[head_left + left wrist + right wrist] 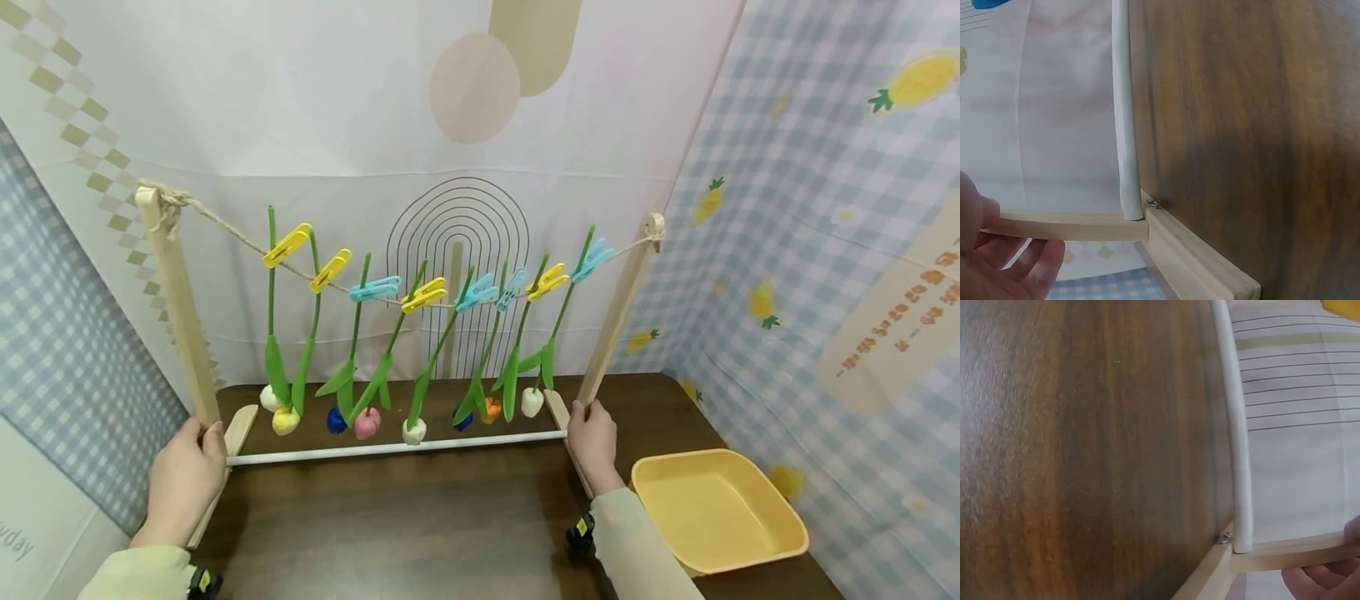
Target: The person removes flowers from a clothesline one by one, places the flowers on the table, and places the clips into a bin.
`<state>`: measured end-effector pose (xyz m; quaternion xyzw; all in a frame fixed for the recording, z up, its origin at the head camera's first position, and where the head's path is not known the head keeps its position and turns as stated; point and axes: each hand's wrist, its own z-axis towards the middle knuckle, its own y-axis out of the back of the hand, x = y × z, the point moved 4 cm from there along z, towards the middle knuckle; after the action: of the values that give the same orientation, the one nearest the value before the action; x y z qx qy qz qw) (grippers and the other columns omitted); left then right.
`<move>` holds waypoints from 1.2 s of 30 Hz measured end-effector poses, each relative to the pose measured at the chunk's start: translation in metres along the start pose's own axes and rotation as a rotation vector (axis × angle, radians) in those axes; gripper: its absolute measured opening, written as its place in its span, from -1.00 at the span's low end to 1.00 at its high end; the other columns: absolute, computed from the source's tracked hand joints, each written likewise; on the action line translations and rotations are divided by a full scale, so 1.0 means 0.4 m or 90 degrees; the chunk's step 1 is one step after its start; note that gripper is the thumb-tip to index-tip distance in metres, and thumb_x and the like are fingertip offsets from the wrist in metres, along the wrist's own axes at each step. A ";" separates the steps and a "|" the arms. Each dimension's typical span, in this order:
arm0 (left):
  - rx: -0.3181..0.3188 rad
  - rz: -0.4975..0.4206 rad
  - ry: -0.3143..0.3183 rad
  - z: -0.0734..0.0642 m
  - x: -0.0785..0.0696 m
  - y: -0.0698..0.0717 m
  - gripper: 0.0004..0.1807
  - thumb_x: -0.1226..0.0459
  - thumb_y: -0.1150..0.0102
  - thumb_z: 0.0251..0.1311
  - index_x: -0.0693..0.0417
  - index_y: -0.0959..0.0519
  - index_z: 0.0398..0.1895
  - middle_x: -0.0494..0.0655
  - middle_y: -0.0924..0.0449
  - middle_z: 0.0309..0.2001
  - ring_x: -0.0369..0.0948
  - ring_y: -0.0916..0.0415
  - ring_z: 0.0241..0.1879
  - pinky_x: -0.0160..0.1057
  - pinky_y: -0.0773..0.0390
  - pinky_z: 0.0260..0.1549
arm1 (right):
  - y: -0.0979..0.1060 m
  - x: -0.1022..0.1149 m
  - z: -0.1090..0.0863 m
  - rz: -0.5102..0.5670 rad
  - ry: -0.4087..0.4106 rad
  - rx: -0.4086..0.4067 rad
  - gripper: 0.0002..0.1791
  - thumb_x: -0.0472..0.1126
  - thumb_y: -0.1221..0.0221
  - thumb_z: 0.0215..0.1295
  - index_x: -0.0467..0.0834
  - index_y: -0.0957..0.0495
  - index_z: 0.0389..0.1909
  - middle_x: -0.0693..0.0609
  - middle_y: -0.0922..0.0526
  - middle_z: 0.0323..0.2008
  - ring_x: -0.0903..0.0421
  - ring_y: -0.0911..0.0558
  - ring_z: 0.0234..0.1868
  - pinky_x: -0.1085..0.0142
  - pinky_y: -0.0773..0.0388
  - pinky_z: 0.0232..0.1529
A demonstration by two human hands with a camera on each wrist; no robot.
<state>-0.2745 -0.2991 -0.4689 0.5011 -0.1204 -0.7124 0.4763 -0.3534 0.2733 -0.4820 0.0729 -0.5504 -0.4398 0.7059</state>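
Observation:
In the head view, my left hand (183, 479) grips the lower part of the left wooden post (180, 308). The right wooden post (618, 308) is held low down by my right hand (594, 442). Both wrist views show fingers curled round the posts, just above the wooden feet (1200, 253). A white rod (360, 452) joins the two sides near the base. Between the post tops sags a twine (225, 232). Several artificial tulips hang from it head down, held by yellow clothespins (288, 245) and blue clothespins (375, 288). Their blooms include a pink tulip (367, 423) and an orange tulip (491, 410).
A yellow plastic basin (720, 508) stands on the brown table (390, 525) to the right of the frame. Behind the frame hangs a white printed cloth (315, 108), and a blue checked cloth (787, 208) with pineapples covers the right side.

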 end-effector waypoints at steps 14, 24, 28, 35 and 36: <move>-0.024 0.023 0.009 -0.015 -0.003 0.007 -0.77 0.30 0.10 0.38 0.31 -0.39 -0.40 0.34 -0.47 -0.59 0.38 -0.41 -0.55 0.25 -0.27 -0.60 | 0.029 0.009 -0.024 -0.064 0.025 0.035 -0.74 -0.21 -0.03 0.41 -0.36 -0.53 -0.30 -0.26 -0.58 -0.52 -0.20 -0.58 -0.53 -0.06 -0.48 -0.52; -0.014 0.018 0.027 -0.034 -0.008 0.014 -0.80 0.32 0.10 0.38 0.31 -0.41 -0.34 0.31 -0.49 -0.56 0.34 -0.45 -0.52 0.26 -0.30 -0.55 | 0.039 -0.003 -0.053 -0.071 0.045 0.007 -0.76 -0.23 -0.07 0.38 -0.34 -0.51 -0.36 -0.28 -0.58 -0.52 -0.29 -0.59 -0.49 -0.14 -0.46 -0.48; -0.020 0.016 0.037 -0.031 -0.004 0.011 -0.80 0.31 0.09 0.38 0.30 -0.41 -0.33 0.35 -0.50 -0.51 0.41 -0.45 -0.46 0.28 -0.30 -0.53 | 0.035 -0.001 -0.058 -0.067 0.043 0.007 -0.77 -0.23 -0.07 0.39 -0.35 -0.51 -0.36 -0.27 -0.58 -0.53 -0.26 -0.58 -0.52 -0.11 -0.46 -0.50; -0.046 0.021 0.038 -0.030 -0.003 0.002 -0.81 0.31 0.06 0.37 0.29 -0.42 -0.33 0.36 -0.50 -0.52 0.42 -0.43 -0.47 0.29 -0.28 -0.53 | 0.029 -0.003 -0.053 -0.068 0.046 0.002 -0.76 -0.22 -0.06 0.40 -0.34 -0.52 -0.35 -0.24 -0.58 -0.56 -0.15 -0.55 -0.59 -0.02 -0.45 -0.58; -0.053 0.021 0.034 -0.029 -0.005 0.000 -0.81 0.31 0.05 0.37 0.30 -0.42 -0.33 0.37 -0.50 -0.52 0.43 -0.43 -0.47 0.30 -0.28 -0.53 | 0.028 -0.005 -0.051 -0.067 0.048 0.000 -0.76 -0.22 -0.06 0.40 -0.34 -0.52 -0.35 -0.23 -0.57 -0.57 -0.15 -0.55 -0.60 -0.02 -0.44 -0.60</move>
<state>-0.2646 -0.2941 -0.4732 0.4977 -0.0857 -0.6952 0.5115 -0.3303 0.2736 -0.4845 0.1182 -0.5185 -0.4735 0.7021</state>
